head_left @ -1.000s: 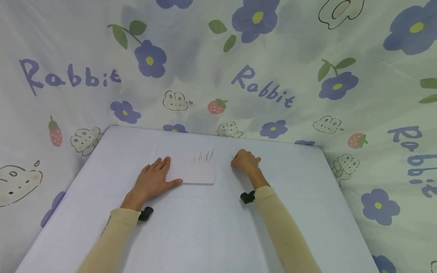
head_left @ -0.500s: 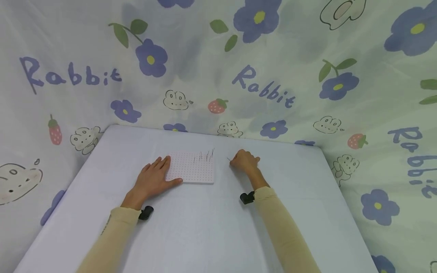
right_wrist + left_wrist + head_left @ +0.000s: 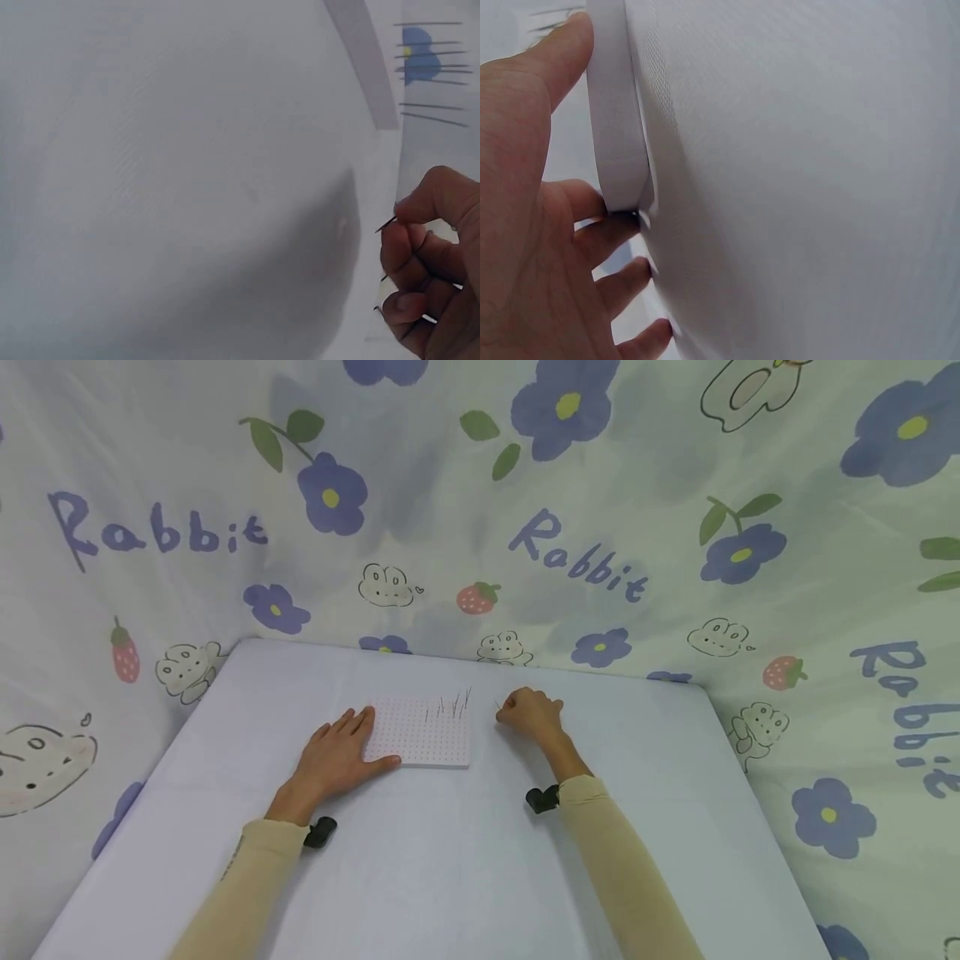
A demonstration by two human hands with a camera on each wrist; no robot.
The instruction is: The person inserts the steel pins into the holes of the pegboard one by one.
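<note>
A white pegboard (image 3: 420, 743) dotted with small holes lies on the table, with several thin dark needles (image 3: 454, 706) standing in its far right part. My left hand (image 3: 333, 758) rests at the board's left side, fingers spread and fairly straight along that edge, thumb along the near edge. In the left wrist view the thumb (image 3: 570, 49) lies on the board's side (image 3: 619, 120). Right of the board, my right hand (image 3: 531, 712) pinches a needle (image 3: 386, 223) between thumb and forefinger. More thin dark tips show by its curled lower fingers in the right wrist view.
A white cloth covers the table (image 3: 465, 860). Behind and beside it hangs a curtain (image 3: 435, 510) printed with flowers, rabbits and lettering. In the right wrist view, the board's edge (image 3: 367, 67) and standing needles (image 3: 431, 67) are close to the right hand.
My right hand has shifted slightly left toward the board, and the needle tip at its fingers has changed angle. The left hand and the board have stayed in place.
</note>
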